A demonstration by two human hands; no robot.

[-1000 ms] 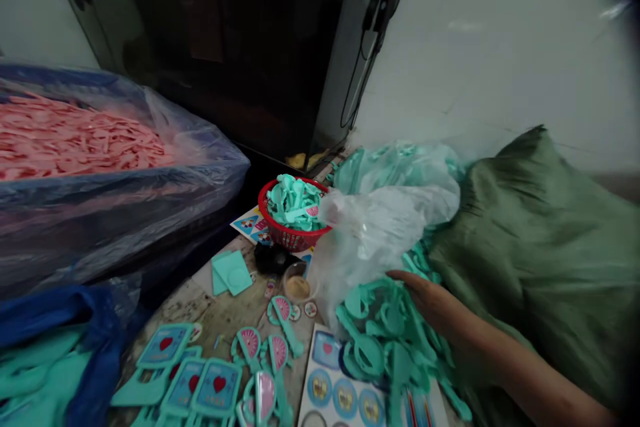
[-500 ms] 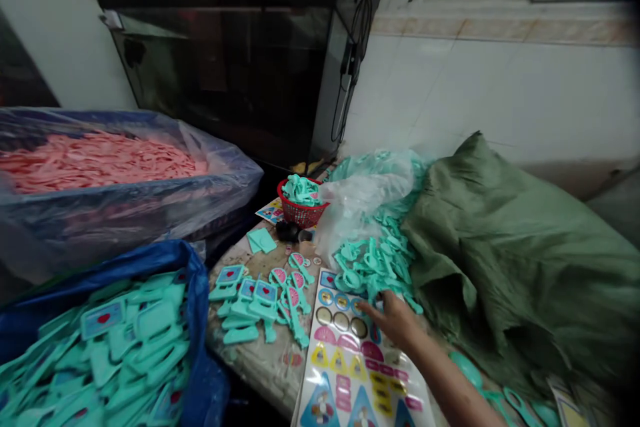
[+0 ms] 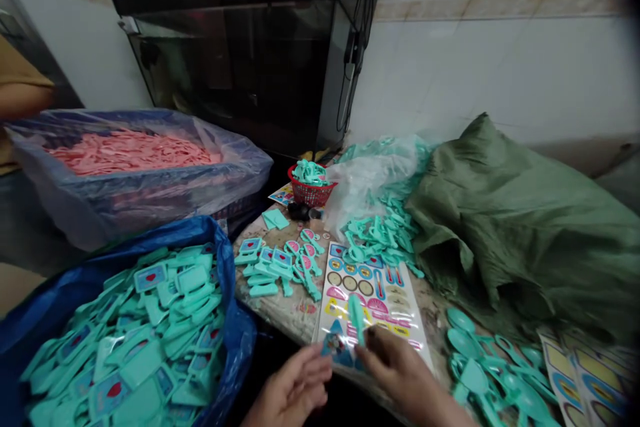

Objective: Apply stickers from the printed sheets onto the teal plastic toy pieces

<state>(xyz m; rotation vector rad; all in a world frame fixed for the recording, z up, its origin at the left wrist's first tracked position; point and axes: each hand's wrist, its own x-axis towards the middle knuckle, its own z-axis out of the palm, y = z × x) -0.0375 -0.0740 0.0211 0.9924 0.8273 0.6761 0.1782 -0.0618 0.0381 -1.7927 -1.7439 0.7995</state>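
In the head view my right hand [image 3: 395, 367] pinches a slim teal plastic toy piece [image 3: 356, 315] over the sticker sheet [image 3: 400, 280]. The piece stands roughly upright and is slightly blurred, so its exact kind is unclear. My left hand [image 3: 297, 383] is beside it at the sheet's front edge, fingers stretched out, palm turned toward the right hand. Printed circles, half-round slices and triangles cover the sheet. On the table to its left lie teal pieces with heart stickers [image 3: 273, 260] and others with pink slice stickers [image 3: 306, 257]. A loose teal pile [image 3: 377, 237] lies behind the sheet.
A blue bag [image 3: 227, 267] of teal pieces stands front left, behind it a lined crate [image 3: 240, 170] of pink pieces. A red basket [image 3: 313, 195] is at the back. Teal spoons [image 3: 467, 343] lie right, near a green sack [image 3: 515, 227]. A person's arm [image 3: 23, 97] shows far left.
My right hand has drawn back from the teal pile toward me, now with a teal piece in it. My left hand has come into view. A person has appeared at far left.
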